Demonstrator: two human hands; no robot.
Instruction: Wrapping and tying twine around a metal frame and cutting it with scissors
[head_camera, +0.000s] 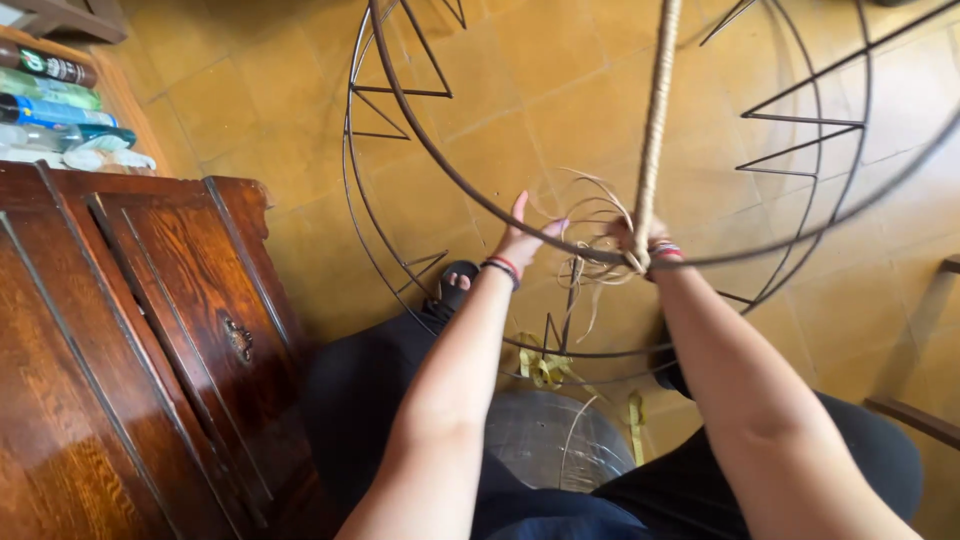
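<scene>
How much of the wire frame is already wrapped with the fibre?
Done: one spoke is wrapped in tan fibre. In hand: the left hand and right hand work loose strands where that spoke meets the ring. Left: the ring and other metal bars look bare.

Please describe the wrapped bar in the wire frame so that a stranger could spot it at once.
Start at the big round metal frame held over the yellow tiled floor. A straight bar runs from its top down to the right hand. Unlike the bare dark wires, it is wound in pale tan fibre.
</scene>
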